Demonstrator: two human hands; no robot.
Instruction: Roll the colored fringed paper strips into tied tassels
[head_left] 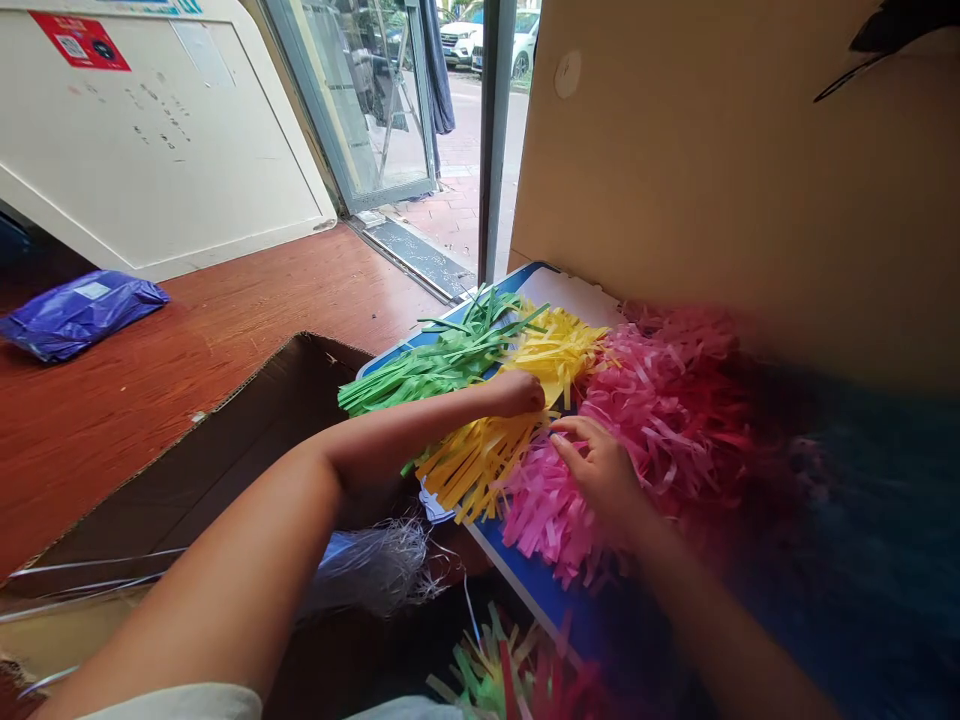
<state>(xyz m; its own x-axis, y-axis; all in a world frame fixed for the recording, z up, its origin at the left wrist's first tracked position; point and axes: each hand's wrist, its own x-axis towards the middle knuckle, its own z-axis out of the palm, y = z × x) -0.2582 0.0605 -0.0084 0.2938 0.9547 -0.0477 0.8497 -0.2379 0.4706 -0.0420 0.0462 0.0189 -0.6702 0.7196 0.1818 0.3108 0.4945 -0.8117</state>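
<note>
Bundles of shredded paper fringe lie side by side on a blue and white board [559,285]: green [427,365], yellow [517,400], pink [660,410]. My left hand [517,392] is closed into the yellow fringe near its middle, fingers buried in the strips. My right hand [600,470] rests on the pink fringe beside the yellow, fingers curled and pressing on the strips at the seam between the two colours.
An open cardboard box [247,430] stands at the left with silver tinsel [375,565] by it. A tall cardboard sheet [712,170] rises behind the fringe. More mixed strips [510,675] lie at the bottom. A blue plastic bag [79,312] lies on the wooden floor; a glass door [375,100] is beyond.
</note>
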